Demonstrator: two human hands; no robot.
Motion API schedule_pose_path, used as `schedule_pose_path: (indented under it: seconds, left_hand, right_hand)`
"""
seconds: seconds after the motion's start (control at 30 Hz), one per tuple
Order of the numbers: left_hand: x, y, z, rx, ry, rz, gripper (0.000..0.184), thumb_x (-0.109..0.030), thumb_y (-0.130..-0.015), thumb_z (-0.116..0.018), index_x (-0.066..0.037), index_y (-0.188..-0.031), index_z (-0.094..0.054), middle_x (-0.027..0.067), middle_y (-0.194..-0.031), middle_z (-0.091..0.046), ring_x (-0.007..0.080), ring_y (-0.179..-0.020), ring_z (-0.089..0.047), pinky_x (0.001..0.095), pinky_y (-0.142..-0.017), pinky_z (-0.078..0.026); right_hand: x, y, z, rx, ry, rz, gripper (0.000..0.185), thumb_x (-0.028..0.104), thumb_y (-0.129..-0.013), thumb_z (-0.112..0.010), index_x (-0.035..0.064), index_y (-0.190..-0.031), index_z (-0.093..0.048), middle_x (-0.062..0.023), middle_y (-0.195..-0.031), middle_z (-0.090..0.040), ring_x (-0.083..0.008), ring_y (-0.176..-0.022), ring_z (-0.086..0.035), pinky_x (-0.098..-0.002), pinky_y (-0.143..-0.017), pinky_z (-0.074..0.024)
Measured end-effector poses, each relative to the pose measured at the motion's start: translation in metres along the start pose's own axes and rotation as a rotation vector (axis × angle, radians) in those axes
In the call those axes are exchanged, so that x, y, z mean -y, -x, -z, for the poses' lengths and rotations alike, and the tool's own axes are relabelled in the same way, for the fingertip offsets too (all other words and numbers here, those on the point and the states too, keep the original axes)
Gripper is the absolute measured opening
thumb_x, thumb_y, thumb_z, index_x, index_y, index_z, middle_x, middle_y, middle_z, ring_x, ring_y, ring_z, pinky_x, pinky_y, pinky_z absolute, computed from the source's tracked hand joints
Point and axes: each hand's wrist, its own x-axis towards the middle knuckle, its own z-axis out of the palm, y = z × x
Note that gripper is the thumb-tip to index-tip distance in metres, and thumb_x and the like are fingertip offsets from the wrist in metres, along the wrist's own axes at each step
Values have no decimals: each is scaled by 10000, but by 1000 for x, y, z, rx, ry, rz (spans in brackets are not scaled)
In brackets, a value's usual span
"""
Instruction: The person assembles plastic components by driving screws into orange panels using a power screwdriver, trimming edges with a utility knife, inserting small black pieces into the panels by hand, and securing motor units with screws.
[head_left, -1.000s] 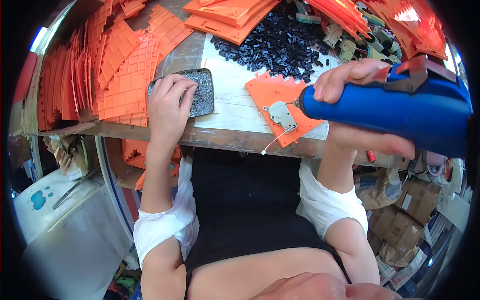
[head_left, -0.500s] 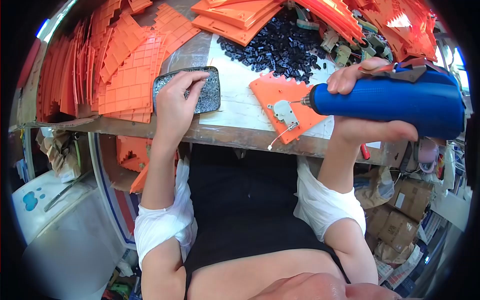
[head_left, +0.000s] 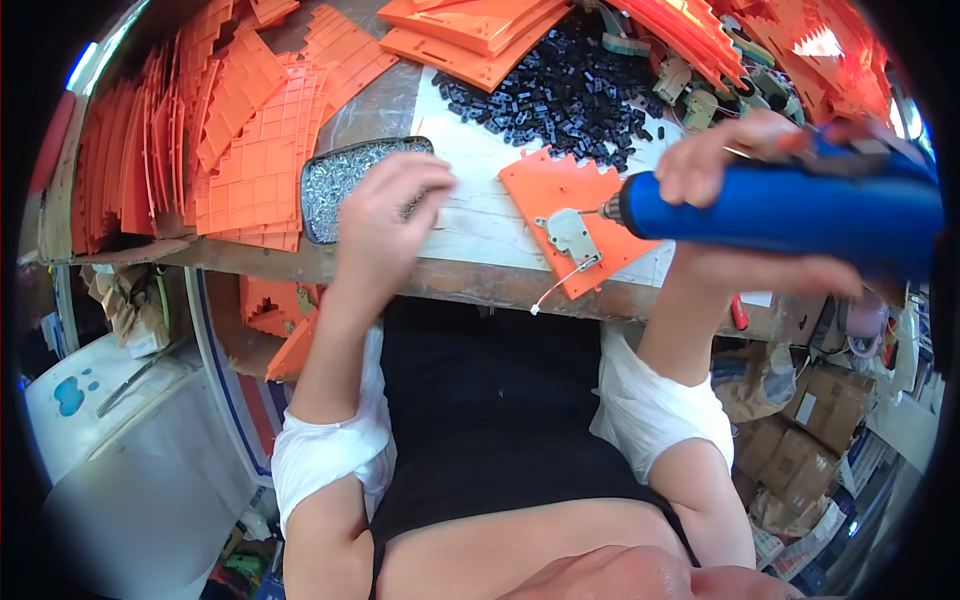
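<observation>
My right hand (head_left: 700,165) grips a blue electric screwdriver (head_left: 770,210), held level with its bit pointing left. The bit's tip is just above a pale motor gearbox (head_left: 572,236), on an orange plastic panel (head_left: 540,190) with a stepped edge. A short white-plugged wire trails from the gearbox over the table's front edge. My left hand (head_left: 385,225) is over the right side of a dark tray (head_left: 303,200) of small metal screws. Its thumb and fingers are curled together in a pinch; anything between them is too small to make out.
A pile of small black plastic parts (head_left: 560,90) lies behind the panel. Orange panels (head_left: 255,150) stand and lean at the left, and more are stacked at the back (head_left: 470,45). Several gearboxes (head_left: 700,108) sit at the back right. Cardboard boxes (head_left: 800,465) are below, right.
My left hand has moved right and slightly toward me, from over the screws to the tray's right edge. The screwdriver has shifted slightly, its rear end blurred by motion.
</observation>
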Motion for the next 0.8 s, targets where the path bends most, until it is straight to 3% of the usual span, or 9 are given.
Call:
schedule_pose_path:
  seconds: [0.1,0.2,0.23,0.43,0.67,0.8]
  left_hand:
    - [-17,2,-30,39,147,-82,141,0,-709,-670,-32,-835,-616,78,-813,-616,235,-797,-607,317,-704,-483]
    - [-25,4,-45,19,229,-59,166,16,-698,-678,-32,-811,-567,79,-756,-586,252,-737,-587,337,-648,-466]
    - [-26,4,-42,65,233,-34,192,50,-712,-675,-14,-845,-553,84,-820,-624,214,-789,-621,297,-725,-483]
    - [-21,7,-42,89,532,76,180,67,-739,-663,-18,-795,-514,106,-829,-631,208,-812,-636,290,-719,-485]
    - [-17,6,-43,98,373,-62,180,67,-747,-658,-22,-804,-512,101,-865,-647,187,-824,-629,280,-732,-486]
    - [-18,5,-47,67,501,-27,191,88,-706,-644,-18,-807,-523,102,-806,-632,228,-767,-645,297,-685,-501]
  right_hand:
    - [14,-8,-20,230,131,-19,1089,941,-501,-412,54,-1125,-506,-30,-698,-531,-181,-585,-528,-319,-592,-432]
    - [8,-6,-38,148,122,-34,1093,948,-489,-399,64,-1124,-505,-26,-701,-531,-178,-586,-524,-316,-620,-429]
    - [6,-7,-40,154,125,-36,1093,948,-489,-399,64,-1124,-505,-26,-701,-531,-178,-586,-524,-316,-620,-429]
    - [-3,-11,-41,98,112,-36,1082,950,-503,-374,71,-1121,-503,-25,-704,-534,-178,-599,-526,-314,-625,-424]
    - [2,-16,-28,260,107,-72,1051,917,-529,-447,62,-1139,-488,-29,-716,-537,-176,-614,-534,-309,-628,-424]
    - [3,-23,-18,380,63,-50,1045,895,-530,-495,52,-1148,-482,-27,-731,-546,-176,-621,-541,-294,-628,-428]
